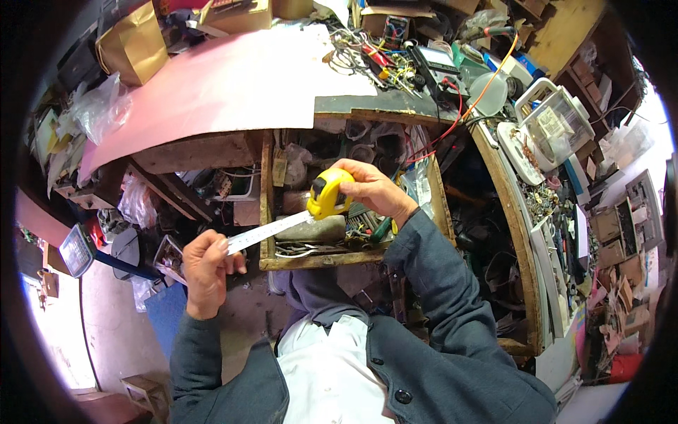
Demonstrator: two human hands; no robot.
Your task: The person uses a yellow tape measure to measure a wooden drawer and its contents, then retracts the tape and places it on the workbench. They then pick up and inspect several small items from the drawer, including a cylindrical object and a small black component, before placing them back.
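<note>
The right hand [374, 189] is closed around a yellow tape measure case [328, 193], a little above the middle of the view, at about 12 o'clock from the person's chest. The left hand [206, 268] sits at 8 o'clock from the case and pinches the free end of the white blade [267, 231] between thumb and fingers, so both hands are holding the same tool and the blade is stretched between them over the open wooden drawer [266, 205].

The risk I see is with the blade. If the left fingers lose the tip, I think the spring will pull the blade back fast, and its thin edge could cut a finger or whip against the right thumb. The blade could also bend and kink, because nothing supports it in the middle. If the case slips, it would probably fall among the metal tools [311, 244] in the drawer.

The counter [395, 106] at 12 o'clock is dark wood, partly covered by a large pink sheet [226, 85], with wires and small tools [385, 60] at 1 o'clock and a brown paper bag [134, 46] at 10 o'clock. The room is a very crowded workshop: boxes and scrap [621, 283] at 3 o'clock, plastic bags [106, 106] at 9 o'clock, bare floor [120, 318] at 7 o'clock
</note>
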